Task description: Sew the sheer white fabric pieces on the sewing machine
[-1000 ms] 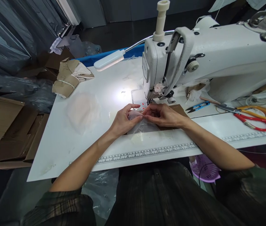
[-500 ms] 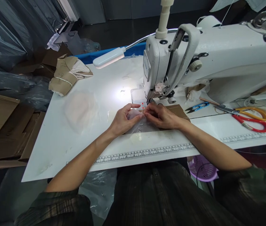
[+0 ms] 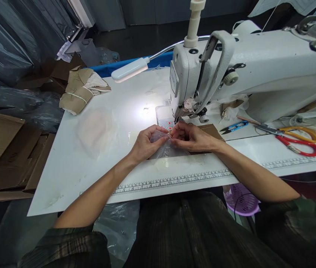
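Note:
Between my two hands is a piece of thin, sheer whitish fabric (image 3: pixel 162 149), just in front of the sewing machine's needle area. My left hand (image 3: pixel 148 143) pinches its left part between thumb and fingers. My right hand (image 3: pixel 193 137) has its fingertips closed on the same fabric, close to the left thumb tip. The white sewing machine (image 3: pixel 186 78) stands right behind the hands, and the right fingers partly hide its presser foot. A piece of brown cardboard (image 3: pixel 212 132) lies on the table beneath the right hand.
Blue thread snips (image 3: pixel 234 127) and scissors with red and yellow handles (image 3: pixel 297 143) lie at the right. A lamp (image 3: pixel 130 69) lights the white table (image 3: pixel 71 175), with a printed ruler along its front edge. A tied fabric bundle (image 3: pixel 81 91) sits at the back left corner.
The left fingers have closed down onto the fabric, and the sheer piece looks drawn flatter between the hands. My right hand has barely moved.

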